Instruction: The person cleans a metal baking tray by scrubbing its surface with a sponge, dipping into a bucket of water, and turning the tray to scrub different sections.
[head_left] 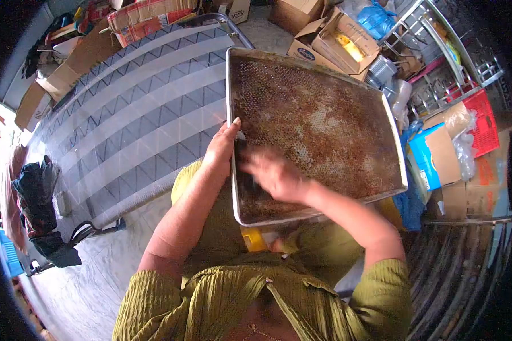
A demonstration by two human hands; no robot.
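A large rectangular baking tray (330, 131) with a pale metal rim is held tilted over my lap. Brown, rusty-looking stains cover its dimpled inner face. My left hand (223, 146) grips the tray's left rim, thumb over the edge and the other fingers out of sight behind it. Over the lower left of the tray face is my right hand (273, 173), smeared by motion. Whether its fingers hold anything cannot be made out.
A grey striped folding bed (148, 113) stands at the left, with dark clothes (42, 199) at its near end. Cardboard boxes (338, 42), a red crate (483, 122) and a metal rack (438, 45) crowd the right. Something yellow (255, 238) shows beneath the tray.
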